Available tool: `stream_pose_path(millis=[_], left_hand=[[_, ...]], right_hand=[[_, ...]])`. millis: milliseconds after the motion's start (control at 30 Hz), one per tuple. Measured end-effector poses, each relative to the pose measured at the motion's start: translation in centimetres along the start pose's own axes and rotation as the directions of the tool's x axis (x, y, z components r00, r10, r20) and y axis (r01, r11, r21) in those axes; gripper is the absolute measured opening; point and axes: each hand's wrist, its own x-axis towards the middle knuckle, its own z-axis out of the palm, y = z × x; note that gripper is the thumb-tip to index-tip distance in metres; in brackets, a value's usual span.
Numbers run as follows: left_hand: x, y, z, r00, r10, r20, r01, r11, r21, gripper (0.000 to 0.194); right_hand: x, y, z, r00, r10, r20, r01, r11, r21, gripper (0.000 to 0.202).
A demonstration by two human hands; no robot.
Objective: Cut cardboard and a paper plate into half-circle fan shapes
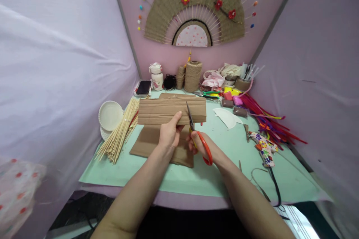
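Note:
A wide strip of brown cardboard (159, 111) is held up above the table, level from side to side. My left hand (169, 131) pinches its lower edge, thumb on the front face and fingers behind. My right hand (198, 142) grips scissors (206, 149) with red-orange handles, its fingers partly hidden by them. The dark blades point up and lie across the strip's right part; whether they are parted cannot be made out. Below the hands, a larger brown cardboard sheet (148, 143) lies flat on the green tabletop (168, 181).
Thin sticks (119, 134) and white paper plates (110, 115) lie at the left. Twine rolls (193, 76), a bottle (156, 77) and a phone (144, 87) are at the back. A patterned glue gun (265, 148), white paper pieces (226, 118) and colourful pipe cleaners (269, 119) lie right.

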Motion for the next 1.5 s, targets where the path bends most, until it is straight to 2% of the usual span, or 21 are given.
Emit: stream_pose_path(millis=[133, 267, 533, 667, 767, 967, 1167, 1367, 1500], left_hand=[[-0.2, -0.3, -0.1, 1.0, -0.018, 0.023, 0.017, 0.998, 0.065, 0.026], [-0.2, -0.4, 0.0, 1.0, -0.018, 0.019, 0.017, 0.998, 0.056, 0.028], [-0.1, -0.5, -0.1, 1.0, -0.026, 0.01, 0.026, 0.997, 0.071, 0.031], [-0.2, -0.5, -0.1, 0.999, -0.032, 0.008, 0.031, 0.996, 0.085, 0.031], [-0.1, -0.4, -0.1, 0.999, -0.037, 0.009, 0.036, 0.996, 0.087, 0.029], [-0.2, -0.2, -0.1, 0.999, -0.039, 0.014, 0.039, 0.998, 0.047, 0.025], [-0.3, 0.3, 0.2, 0.998, -0.011, -0.069, 0.006, 0.997, -0.07, 0.022], [-0.3, 0.8, 0.1, 0.999, 0.004, -0.037, -0.003, 0.999, 0.038, 0.022], [-0.6, 0.8, 0.2, 1.0, -0.014, -0.022, 0.015, 0.998, 0.061, 0.022]], right_hand=[[0.0, 0.1, -0.6, 0.998, -0.054, 0.034, 0.054, 0.998, -0.013, 0.076], [-0.1, -0.2, -0.5, 0.999, -0.033, 0.025, 0.033, 0.999, 0.016, 0.076], [-0.5, -1.4, -0.6, 0.995, 0.099, 0.004, -0.099, 0.995, 0.02, 0.065], [-0.7, -1.8, -0.8, 0.993, 0.116, -0.004, -0.116, 0.993, 0.001, 0.057], [-0.8, -2.1, -1.0, 0.992, 0.129, -0.002, -0.129, 0.992, -0.002, 0.057], [-0.8, -2.7, -1.0, 0.969, 0.246, -0.039, -0.245, 0.969, 0.009, 0.056], [-0.6, -2.1, -0.3, 0.984, 0.169, -0.054, -0.169, 0.986, 0.008, 0.058], [-0.2, -0.8, -0.4, 0.997, 0.001, 0.074, -0.01, 0.993, 0.12, 0.074], [0.1, -0.5, -0.5, 0.998, -0.049, 0.048, 0.04, 0.986, 0.162, 0.079]])
